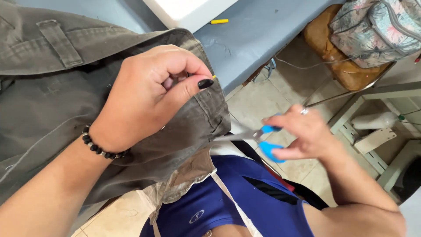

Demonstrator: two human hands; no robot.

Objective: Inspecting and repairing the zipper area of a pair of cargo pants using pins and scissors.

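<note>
Head view: left hand (151,94) pinches the olive-green cotton trousers (52,87) at their hem, just under its thumb. Right hand (302,134), fingers closed through blue-handled steel scissors (252,137), meets that hem; best keep cloth taut, blades snipping shallowly. Beyond lies a grey-blue table (258,26).

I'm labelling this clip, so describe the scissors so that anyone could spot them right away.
Start at the olive-grey garment filling the left side. Off its lower right edge, the right hand holds the scissors. They alone have bright blue handles and silver blades.
</note>
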